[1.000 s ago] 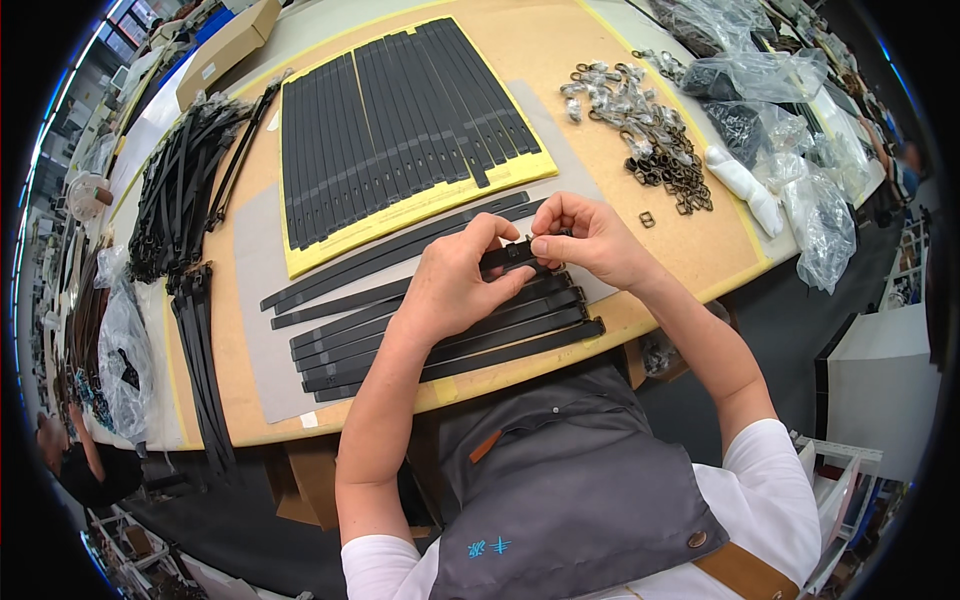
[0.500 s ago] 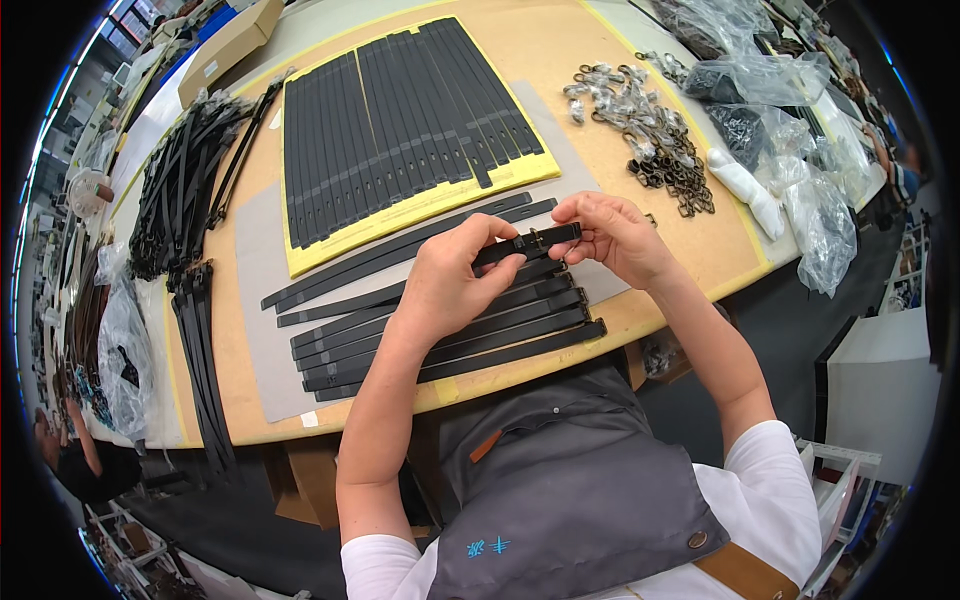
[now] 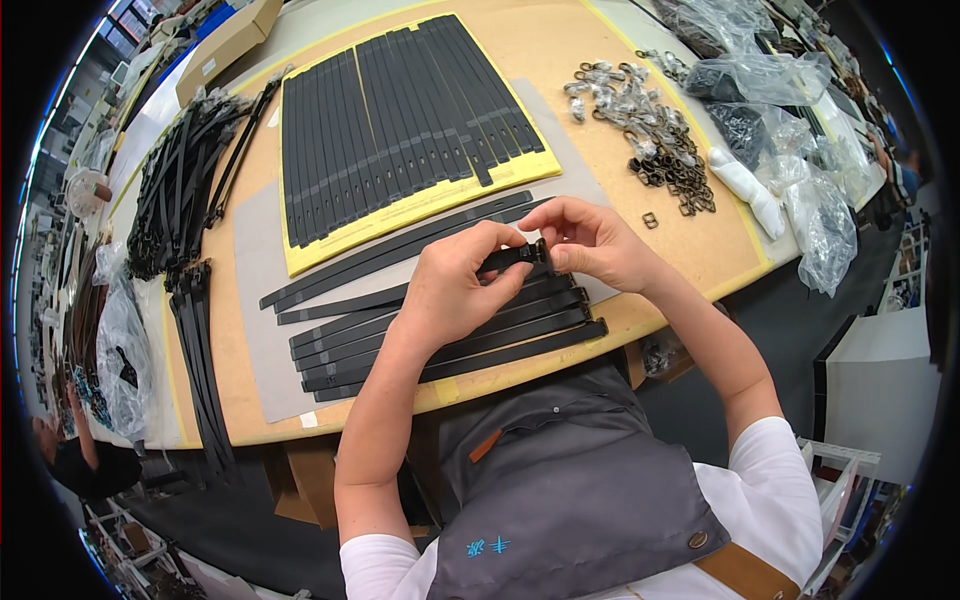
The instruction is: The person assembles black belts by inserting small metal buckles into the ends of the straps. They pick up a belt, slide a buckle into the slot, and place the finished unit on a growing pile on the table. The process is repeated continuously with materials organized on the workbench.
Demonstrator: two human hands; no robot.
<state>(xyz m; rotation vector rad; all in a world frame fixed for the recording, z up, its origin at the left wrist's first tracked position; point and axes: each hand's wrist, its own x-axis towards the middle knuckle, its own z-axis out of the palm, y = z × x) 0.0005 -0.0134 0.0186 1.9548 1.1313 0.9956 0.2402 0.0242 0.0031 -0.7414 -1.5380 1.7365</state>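
Observation:
Between my two hands is a black strap (image 3: 505,259) with a small dark metal buckle (image 3: 541,250) at its right end. My left hand (image 3: 448,285) pinches the strap just left of the buckle, thumb on the near side. Thumb and fingers of my right hand (image 3: 605,247) close on the buckle end, where the strap appears folded back; the fingertips partly hide it. Below lie several black straps with buckles (image 3: 480,355), side by side. Other long straps (image 3: 400,262) lie just beyond my left hand. A loose square buckle (image 3: 650,220) sits right of my right hand.
A yellow-edged board (image 3: 545,165) holds a row of black straps (image 3: 400,120). Buckles, some wrapped in plastic, form a pile (image 3: 665,150) at the right, near clear plastic bags (image 3: 815,200). Bundles of black straps (image 3: 185,190) hang over the table's left edge; a cardboard box (image 3: 230,45) stands behind.
The strap's end that stuck out to the right through the buckle no longer does; it appears folded back. My right hand has moved left and slightly down, uncovering the loose buckle.

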